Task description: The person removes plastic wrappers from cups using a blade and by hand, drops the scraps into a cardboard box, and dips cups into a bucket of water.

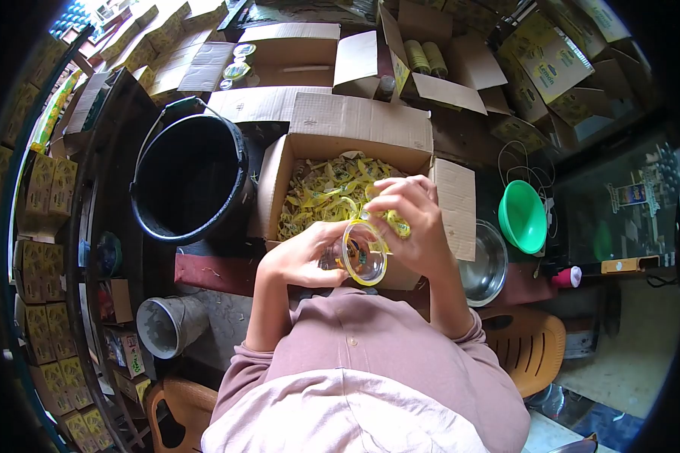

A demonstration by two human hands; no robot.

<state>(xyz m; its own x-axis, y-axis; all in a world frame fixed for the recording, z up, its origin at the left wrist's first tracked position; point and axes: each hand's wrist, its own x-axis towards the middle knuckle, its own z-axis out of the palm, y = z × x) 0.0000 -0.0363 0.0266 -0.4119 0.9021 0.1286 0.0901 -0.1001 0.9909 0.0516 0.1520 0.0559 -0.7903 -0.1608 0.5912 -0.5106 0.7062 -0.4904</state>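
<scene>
My left hand is wrapped round a clear plastic cup with a yellow rim. The cup is tilted so its mouth faces me, and I see printing through its wall. Beside the rim, my right hand has its fingers bent round a crumpled yellow printed film strip. Part of that strip lies close to the cup's rim; whether it is still attached I cannot tell. Beyond both hands, an open cardboard box holds a heap of yellow film scraps.
A black bucket stands to the left. Further back is another open carton with several lidded cups. On the right are a green bowl and a metal bowl. A grey bucket and orange chairs are nearer me.
</scene>
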